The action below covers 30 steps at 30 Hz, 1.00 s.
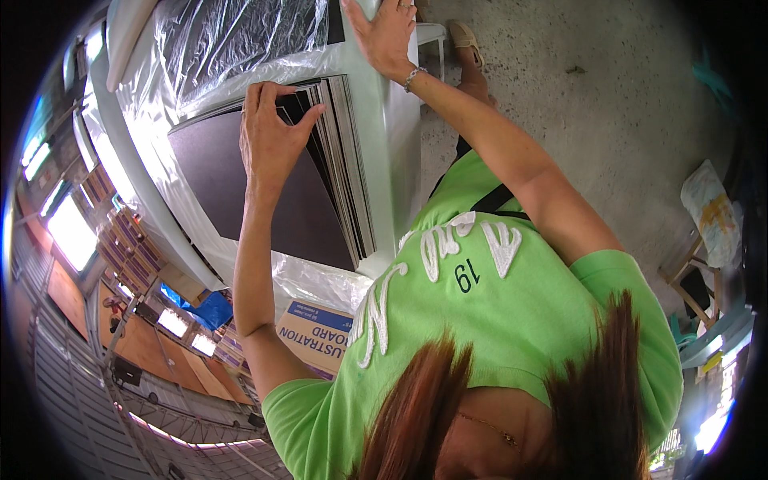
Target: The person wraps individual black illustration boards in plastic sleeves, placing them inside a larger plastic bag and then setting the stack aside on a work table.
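A stack of black boards with pale edges (350,160) lies on plastic sheeting on the light-coloured table (382,152). The top black board (264,188) sits askew, so the edges of the ones under it fan out on the right. My left hand (272,136) is over the far end of the stack, thumb and fingers spread apart, fingertips at the boards' edges. Black board shows in the gap between them. Farther off, my right hand (384,40) rests at the table's right edge with its thumb spread; the picture's top edge cuts off part of its fingers.
Beyond the stack lies a dark pile under clear plastic wrap (248,32). A printed cardboard carton (312,336) stands near my left elbow. Concrete floor (592,104) stretches to the right, where a stained bag (712,212) hangs by a wooden chair (692,276).
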Available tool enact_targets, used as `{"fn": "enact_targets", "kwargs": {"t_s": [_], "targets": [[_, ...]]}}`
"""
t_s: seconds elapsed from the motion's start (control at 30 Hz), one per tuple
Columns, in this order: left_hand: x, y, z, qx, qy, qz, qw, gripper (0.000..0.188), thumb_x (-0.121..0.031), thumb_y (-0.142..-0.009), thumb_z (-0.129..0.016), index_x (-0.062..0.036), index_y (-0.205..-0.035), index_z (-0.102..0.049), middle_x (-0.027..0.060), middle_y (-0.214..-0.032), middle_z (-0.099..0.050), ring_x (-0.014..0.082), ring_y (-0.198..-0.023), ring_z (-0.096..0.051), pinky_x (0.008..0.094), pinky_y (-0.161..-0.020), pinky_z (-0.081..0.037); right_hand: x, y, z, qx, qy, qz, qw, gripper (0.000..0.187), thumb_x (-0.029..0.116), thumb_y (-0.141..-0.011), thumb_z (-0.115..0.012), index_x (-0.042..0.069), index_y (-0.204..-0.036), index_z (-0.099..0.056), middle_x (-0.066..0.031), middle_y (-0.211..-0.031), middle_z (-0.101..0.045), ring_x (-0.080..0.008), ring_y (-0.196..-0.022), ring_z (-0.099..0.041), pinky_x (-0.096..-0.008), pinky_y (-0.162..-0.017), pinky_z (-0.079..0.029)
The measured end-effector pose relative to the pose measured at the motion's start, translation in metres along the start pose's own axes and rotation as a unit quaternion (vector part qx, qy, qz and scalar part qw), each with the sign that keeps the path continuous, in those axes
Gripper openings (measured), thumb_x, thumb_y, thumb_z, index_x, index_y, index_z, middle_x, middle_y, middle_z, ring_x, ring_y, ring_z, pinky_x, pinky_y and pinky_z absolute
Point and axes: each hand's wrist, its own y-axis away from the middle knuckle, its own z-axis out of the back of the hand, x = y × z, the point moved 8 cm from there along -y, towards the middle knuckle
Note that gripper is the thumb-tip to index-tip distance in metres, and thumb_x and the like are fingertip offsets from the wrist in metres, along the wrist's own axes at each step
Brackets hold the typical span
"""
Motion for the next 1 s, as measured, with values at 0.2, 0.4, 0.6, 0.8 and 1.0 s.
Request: {"fn": "enact_targets", "kwargs": {"t_s": [0.2,0.4,0.6,0.8,1.0], "targets": [[0.000,0.004,0.003,-0.017,0.012,-0.009,1.000,0.044,-0.030,-0.070,-0.082,-0.0056,-0.099,-0.060,0.0090,-0.104,-0.054,0.0316,-0.100,-0.057,0.0431,-0.084,-0.047,-0.008,0.001,-0.016,0.052,-0.009,-0.059,0.997,0.060,0.026,-0.096,-0.044,-0.013,-0.140,-0.033,-0.0359,-0.148,-0.025,-0.0511,-0.140,-0.015,-0.0663,-0.112,-0.002],[-0.001,0.003,0.005,-0.018,0.024,-0.017,0.999,0.043,-0.028,-0.071,-0.082,-0.0052,-0.100,-0.060,0.0086,-0.104,-0.053,0.0315,-0.102,-0.056,0.0421,-0.085,-0.047,-0.010,0.000,-0.019,0.035,-0.011,-0.066,0.997,0.061,0.026,-0.098,-0.039,-0.012,-0.144,-0.026,-0.0351,-0.150,-0.020,-0.0502,-0.142,-0.011,-0.0659,-0.112,0.001],[-0.014,0.013,0.018,-0.106,-0.081,-0.088,0.987,0.032,-0.022,-0.076,-0.077,-0.0040,-0.096,-0.061,0.0086,-0.098,-0.056,0.0278,-0.102,-0.056,0.0375,-0.091,-0.043,0.000,-0.008,-0.009,0.049,0.010,-0.054,0.997,0.059,0.026,-0.098,-0.040,-0.009,-0.144,-0.029,-0.0341,-0.150,-0.023,-0.0489,-0.141,-0.014,-0.0670,-0.111,0.000],[-0.003,-0.001,-0.007,0.014,0.019,-0.070,0.997,0.032,-0.027,-0.077,-0.075,-0.0055,-0.088,-0.054,0.0072,-0.089,-0.054,0.0294,-0.093,-0.052,0.0436,-0.090,-0.039,-0.002,-0.012,-0.008,0.011,-0.006,-0.046,0.999,0.053,0.024,-0.096,-0.044,-0.007,-0.139,-0.040,-0.0332,-0.144,-0.034,-0.0497,-0.137,-0.024,-0.0685,-0.109,-0.007],[-0.001,0.001,-0.017,-0.010,-0.020,-0.045,0.999,0.048,-0.034,-0.066,-0.085,-0.0055,-0.082,-0.050,0.0069,-0.084,-0.051,0.0292,-0.085,-0.049,0.0429,-0.082,-0.040,0.005,-0.013,-0.004,0.096,0.050,-0.030,0.994,0.055,0.025,-0.095,-0.044,-0.007,-0.139,-0.039,-0.0331,-0.144,-0.034,-0.0504,-0.136,-0.025,-0.0688,-0.109,-0.009]]}}
